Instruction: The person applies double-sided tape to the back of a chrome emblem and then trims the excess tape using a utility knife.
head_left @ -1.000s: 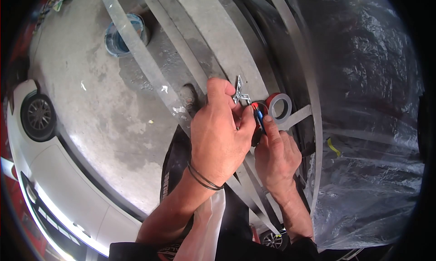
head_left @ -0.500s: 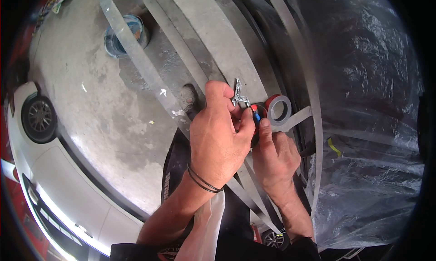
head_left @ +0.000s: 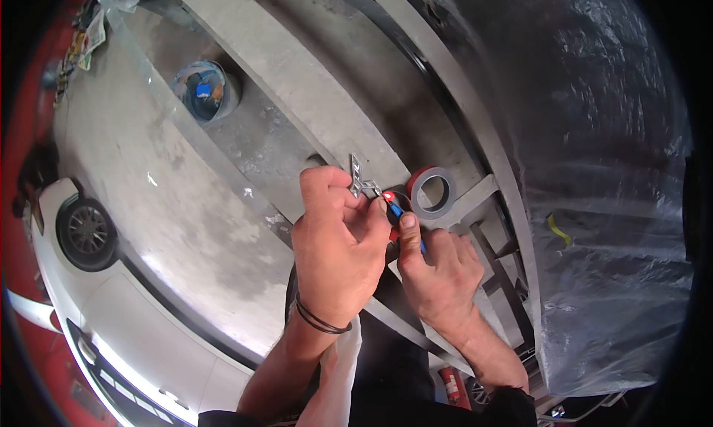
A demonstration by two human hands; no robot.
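Note:
My left hand [head_left: 336, 238], with dark bands at the wrist, pinches a shiny chrome angular piece [head_left: 358, 177] between its fingers. Just to the right, my right hand [head_left: 438, 267] is closed round a thin blue and black tool [head_left: 396, 209], thumb on top. The tool's upper end meets the lower end of the chrome piece near my left fingertips. A roll of grey tape [head_left: 431, 192] with a red side lies just beyond my right hand. Red items beside it are partly hidden behind my fingers.
Grey metal bars [head_left: 297, 78] run diagonally under the hands. A bucket [head_left: 206, 93] with a blue item inside stands on the floor at upper left. Clear plastic sheeting [head_left: 609, 204] covers the right side. A white car [head_left: 141, 308] is at left, a fire extinguisher [head_left: 449, 382] below.
The view has shifted, so the bucket and white car sit lower and further right. Both hands, still holding the chrome piece and tool, appear slightly lower and further left.

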